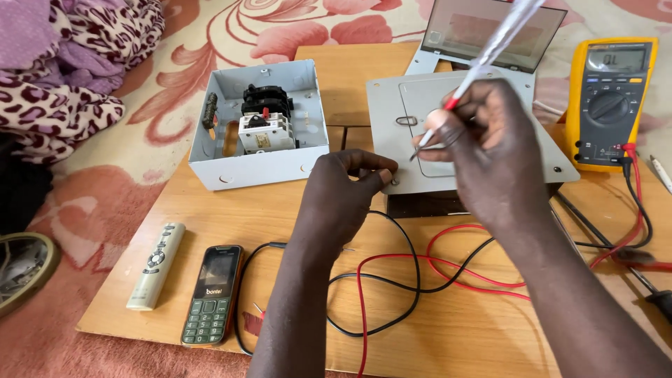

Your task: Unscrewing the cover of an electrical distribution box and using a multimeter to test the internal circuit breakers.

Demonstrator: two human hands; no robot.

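My right hand (483, 150) grips a screwdriver (490, 49) with a clear handle and red collar, tip pointing down at the grey metal cover plate (392, 112). My left hand (346, 192) pinches the front left edge of that plate, fingers curled at a corner hole; whether a small screw is in the fingertips cannot be told. The plate lies on a low wooden board (210, 210). To its left stands an open grey switch box (262, 129) with a black and white breaker inside.
A yellow multimeter (609, 101) stands at the right, its red and black leads (420, 280) looping across the board. A white remote (155, 266) and a keypad phone (213, 294) lie front left. Patterned cloth (63, 77) and a floral rug surround the board.
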